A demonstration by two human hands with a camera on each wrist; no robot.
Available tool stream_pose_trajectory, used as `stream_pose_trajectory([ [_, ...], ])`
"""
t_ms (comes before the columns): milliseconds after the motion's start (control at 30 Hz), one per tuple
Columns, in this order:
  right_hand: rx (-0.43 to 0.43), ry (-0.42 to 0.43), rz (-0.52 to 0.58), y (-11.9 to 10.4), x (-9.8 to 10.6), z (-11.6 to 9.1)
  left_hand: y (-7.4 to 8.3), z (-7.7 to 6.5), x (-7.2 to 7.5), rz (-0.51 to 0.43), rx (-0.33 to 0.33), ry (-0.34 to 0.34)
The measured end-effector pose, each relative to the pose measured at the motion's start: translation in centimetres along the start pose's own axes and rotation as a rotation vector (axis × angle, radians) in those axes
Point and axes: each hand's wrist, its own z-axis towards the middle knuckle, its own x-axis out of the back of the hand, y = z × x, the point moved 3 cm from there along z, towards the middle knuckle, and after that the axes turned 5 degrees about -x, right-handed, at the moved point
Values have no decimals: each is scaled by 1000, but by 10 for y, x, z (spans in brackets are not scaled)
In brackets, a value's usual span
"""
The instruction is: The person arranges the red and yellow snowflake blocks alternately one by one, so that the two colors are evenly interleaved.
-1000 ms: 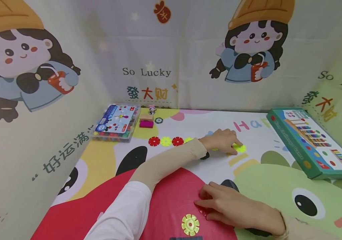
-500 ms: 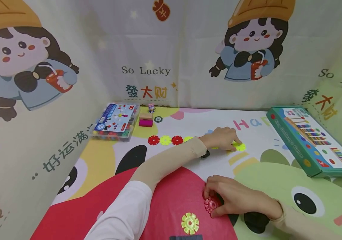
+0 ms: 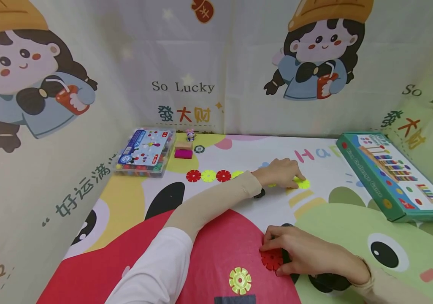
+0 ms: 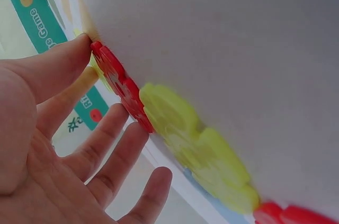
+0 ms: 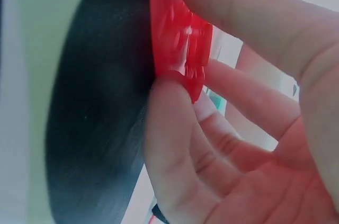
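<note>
My left hand (image 3: 280, 172) is at the right end of a row of red and yellow notched plastic discs. Its thumb and index finger pinch the edges of the last yellow disc (image 3: 304, 183); the other fingers reach along the row in the left wrist view, beside a red disc (image 4: 119, 78) and a yellow disc (image 4: 193, 147). Part of the row is hidden under my left hand and sleeve. Closer to me, my right hand (image 3: 307, 252) holds a red disc (image 3: 271, 259) by its rim between thumb and fingers. A loose yellow disc (image 3: 240, 280) lies left of it on the mat's red print.
At the back left stands a clear box of colourful pieces (image 3: 144, 152). Beside it are a magenta block (image 3: 183, 153), a tan block (image 3: 184, 145), a small figurine (image 3: 190, 135) and a round chip (image 3: 199, 149). A green game box (image 3: 372, 185) lies at the right.
My right hand has shifted slightly right with the red disc, which its fingers mostly covered before; its face now shows, turned toward the head view. My left hand stays at the row's end.
</note>
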Motion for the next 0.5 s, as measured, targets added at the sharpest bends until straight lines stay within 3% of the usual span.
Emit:
stream_pose_trajectory([
  [100, -40, 29, 7, 7, 5, 1, 0, -1, 1, -2, 4, -9],
  [233, -83, 169, -34, 30, 26, -3, 1, -3, 1, -11, 7, -18],
  [367, -119, 365, -124, 69, 62, -14, 1, -3, 2, -15, -7, -14],
  [500, -291, 426, -159, 122, 99, -29, 1, -3, 3, 10, -25, 2],
])
